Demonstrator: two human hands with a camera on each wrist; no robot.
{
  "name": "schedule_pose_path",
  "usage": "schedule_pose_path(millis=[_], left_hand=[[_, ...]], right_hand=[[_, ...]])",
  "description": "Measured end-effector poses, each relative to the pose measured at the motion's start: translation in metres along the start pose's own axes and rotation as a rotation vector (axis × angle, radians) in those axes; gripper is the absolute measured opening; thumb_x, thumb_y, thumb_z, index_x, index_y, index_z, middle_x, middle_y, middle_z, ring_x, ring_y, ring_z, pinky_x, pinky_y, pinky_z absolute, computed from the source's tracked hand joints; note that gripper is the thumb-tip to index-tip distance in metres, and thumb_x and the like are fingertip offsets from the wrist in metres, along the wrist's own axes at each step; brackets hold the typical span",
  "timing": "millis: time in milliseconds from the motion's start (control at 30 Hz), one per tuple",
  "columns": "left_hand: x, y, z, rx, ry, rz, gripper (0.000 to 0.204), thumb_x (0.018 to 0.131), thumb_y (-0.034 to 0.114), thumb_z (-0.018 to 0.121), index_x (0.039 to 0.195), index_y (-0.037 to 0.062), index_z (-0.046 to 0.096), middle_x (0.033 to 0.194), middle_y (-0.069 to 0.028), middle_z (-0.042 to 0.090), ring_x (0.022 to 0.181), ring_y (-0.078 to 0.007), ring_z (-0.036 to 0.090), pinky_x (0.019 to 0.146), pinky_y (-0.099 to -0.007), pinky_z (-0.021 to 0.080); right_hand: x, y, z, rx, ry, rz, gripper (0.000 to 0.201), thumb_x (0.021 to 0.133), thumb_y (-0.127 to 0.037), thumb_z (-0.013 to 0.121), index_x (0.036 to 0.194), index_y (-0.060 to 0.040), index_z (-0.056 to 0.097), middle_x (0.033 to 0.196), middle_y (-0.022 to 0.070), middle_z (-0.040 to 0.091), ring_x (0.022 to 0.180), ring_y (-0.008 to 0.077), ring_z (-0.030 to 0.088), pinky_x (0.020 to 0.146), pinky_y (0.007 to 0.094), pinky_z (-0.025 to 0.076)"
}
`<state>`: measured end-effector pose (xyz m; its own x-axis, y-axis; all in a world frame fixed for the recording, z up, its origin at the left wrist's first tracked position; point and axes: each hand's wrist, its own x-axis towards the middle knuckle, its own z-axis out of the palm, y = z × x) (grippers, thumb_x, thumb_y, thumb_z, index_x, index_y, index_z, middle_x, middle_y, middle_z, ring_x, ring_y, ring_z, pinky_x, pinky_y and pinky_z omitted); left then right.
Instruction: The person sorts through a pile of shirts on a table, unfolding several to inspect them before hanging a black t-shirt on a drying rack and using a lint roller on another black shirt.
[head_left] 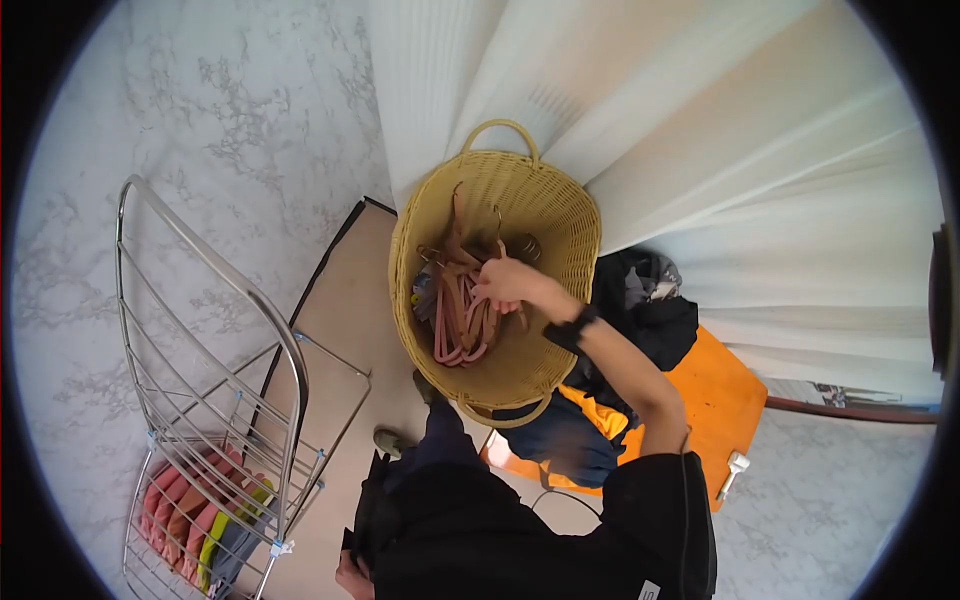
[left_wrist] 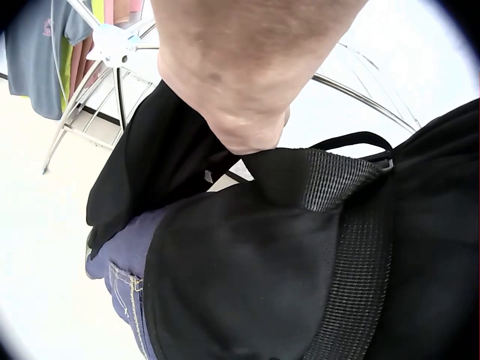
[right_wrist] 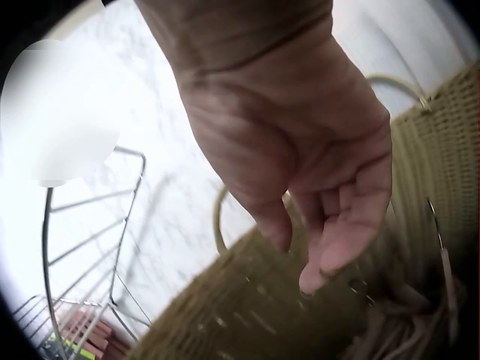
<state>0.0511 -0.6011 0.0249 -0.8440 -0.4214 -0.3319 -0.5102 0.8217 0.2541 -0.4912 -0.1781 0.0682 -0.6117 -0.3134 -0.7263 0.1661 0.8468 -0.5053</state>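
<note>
Inside the tall woven basket point(head_left: 572, 205), my right hand point(head_left: 510, 283) is over a heap of pink and beige clothes hangers point(head_left: 447, 345). In the right wrist view its fingers hang loosely bent above the hangers, with nothing between thumb and fingers. A metal hook with a pale hanger point(right_wrist: 448, 274) stands up beside it. Down by my waist, my left hand point(left_wrist: 240, 90) grips the raised edge of a black cloth piece point(left_wrist: 277, 169) with a webbing strap. Its fingertips are mostly hidden behind the cloth.
A metal drying rack point(head_left: 297, 360) with pink, green and grey clothes point(head_left: 200, 515) stands at left. Right of the basket, dark clothes point(head_left: 650, 315) lie on an orange board point(head_left: 715, 390). White curtains point(head_left: 700, 150) hang behind. A white-headed tool point(head_left: 735, 470) lies near the board's edge.
</note>
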Motion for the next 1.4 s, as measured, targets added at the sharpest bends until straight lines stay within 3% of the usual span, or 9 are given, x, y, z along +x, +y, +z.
schedule_pose_path(millis=[100, 300, 367, 467, 633, 833, 1100, 1300, 1400], left_hand=[[-0.003, 0.014, 0.006, -0.04, 0.053, 0.012, 0.016, 0.081, 0.016, 0.058, 0.09, 0.0032, 0.056, 0.061, -0.0222, 0.056, 0.059, -0.0439, 0.058, 0.055, -0.0498, 0.044], [-0.021, 0.04, -0.006, -0.075, 0.073, -0.083, 0.013, 0.08, 0.012, 0.058, 0.089, 0.0024, 0.055, 0.062, -0.0229, 0.055, 0.06, -0.0454, 0.057, 0.055, -0.0503, 0.042], [-0.027, 0.033, 0.0, -0.057, 0.104, -0.09, 0.013, 0.081, 0.012, 0.058, 0.088, 0.0023, 0.055, 0.061, -0.0231, 0.054, 0.06, -0.0456, 0.057, 0.055, -0.0502, 0.042], [-0.028, 0.03, 0.003, -0.07, 0.112, -0.086, 0.012, 0.082, 0.012, 0.058, 0.087, 0.0023, 0.055, 0.061, -0.0232, 0.054, 0.06, -0.0457, 0.057, 0.054, -0.0498, 0.042], [-0.019, 0.03, 0.002, -0.047, 0.036, -0.152, 0.01, 0.082, 0.013, 0.058, 0.086, 0.0034, 0.056, 0.063, -0.0235, 0.056, 0.061, -0.0453, 0.058, 0.054, -0.0496, 0.042], [-0.01, 0.028, 0.007, -0.071, 0.087, -0.089, 0.01, 0.083, 0.013, 0.058, 0.088, 0.0042, 0.057, 0.063, -0.0234, 0.057, 0.061, -0.0455, 0.058, 0.054, -0.0504, 0.043], [-0.011, 0.038, 0.0, -0.088, 0.084, -0.101, 0.01, 0.084, 0.013, 0.057, 0.088, 0.0044, 0.057, 0.064, -0.0233, 0.058, 0.061, -0.0453, 0.059, 0.055, -0.0511, 0.043], [-0.02, 0.044, 0.002, -0.069, 0.101, -0.142, 0.011, 0.085, 0.015, 0.057, 0.088, 0.0047, 0.057, 0.064, -0.0231, 0.058, 0.061, -0.0452, 0.059, 0.054, -0.0505, 0.043], [-0.022, 0.038, 0.009, -0.042, 0.076, -0.159, 0.011, 0.085, 0.016, 0.057, 0.088, 0.0047, 0.057, 0.064, -0.0231, 0.058, 0.061, -0.0453, 0.058, 0.054, -0.0502, 0.043]], right_hand=[[0.099, 0.02, 0.052, -0.105, -0.13, 0.12, 0.03, 0.092, -0.024, 0.056, 0.096, 0.0029, 0.07, 0.079, 0.0173, 0.071, 0.07, 0.0248, 0.071, 0.06, 0.0346, 0.056], [0.217, 0.122, 0.195, -0.581, 0.852, -0.288, 0.038, 0.085, -0.016, 0.056, 0.121, -0.0055, 0.061, 0.108, 0.0209, 0.065, 0.08, 0.0372, 0.067, 0.078, 0.0455, 0.053], [0.175, 0.085, 0.18, -0.217, 1.038, -0.392, 0.036, 0.088, -0.013, 0.053, 0.121, 0.0004, 0.056, 0.093, 0.0253, 0.067, 0.08, 0.038, 0.067, 0.071, 0.0482, 0.052], [0.168, 0.104, 0.171, -0.179, 0.743, -0.132, 0.052, 0.086, -0.014, 0.057, 0.136, -0.0059, 0.047, 0.109, 0.0195, 0.065, 0.082, 0.0338, 0.068, 0.067, 0.0401, 0.055], [0.103, 0.088, 0.077, -0.769, 0.315, 0.095, 0.038, 0.081, -0.022, 0.069, 0.114, -0.0023, 0.067, 0.098, 0.0182, 0.069, 0.088, 0.0329, 0.07, 0.071, 0.04, 0.057], [0.057, 0.091, 0.037, -0.596, 0.101, 0.233, 0.028, 0.084, -0.013, 0.062, 0.108, -0.0013, 0.069, 0.101, 0.0183, 0.07, 0.099, 0.0346, 0.068, 0.083, 0.0422, 0.056], [0.12, 0.095, 0.071, -0.919, 0.129, 0.167, 0.027, 0.083, -0.013, 0.068, 0.108, -0.0041, 0.071, 0.098, 0.0141, 0.072, 0.096, 0.0247, 0.07, 0.076, 0.0307, 0.057], [0.181, 0.134, 0.112, -0.838, 0.488, 0.075, 0.022, 0.086, -0.018, 0.065, 0.103, -0.0044, 0.071, 0.098, 0.0111, 0.072, 0.093, 0.0225, 0.071, 0.063, 0.0323, 0.059], [0.196, 0.162, 0.138, -0.823, 0.514, 0.009, 0.03, 0.087, -0.026, 0.066, 0.102, 0.0007, 0.07, 0.092, 0.0146, 0.071, 0.096, 0.0247, 0.069, 0.078, 0.0327, 0.056]])
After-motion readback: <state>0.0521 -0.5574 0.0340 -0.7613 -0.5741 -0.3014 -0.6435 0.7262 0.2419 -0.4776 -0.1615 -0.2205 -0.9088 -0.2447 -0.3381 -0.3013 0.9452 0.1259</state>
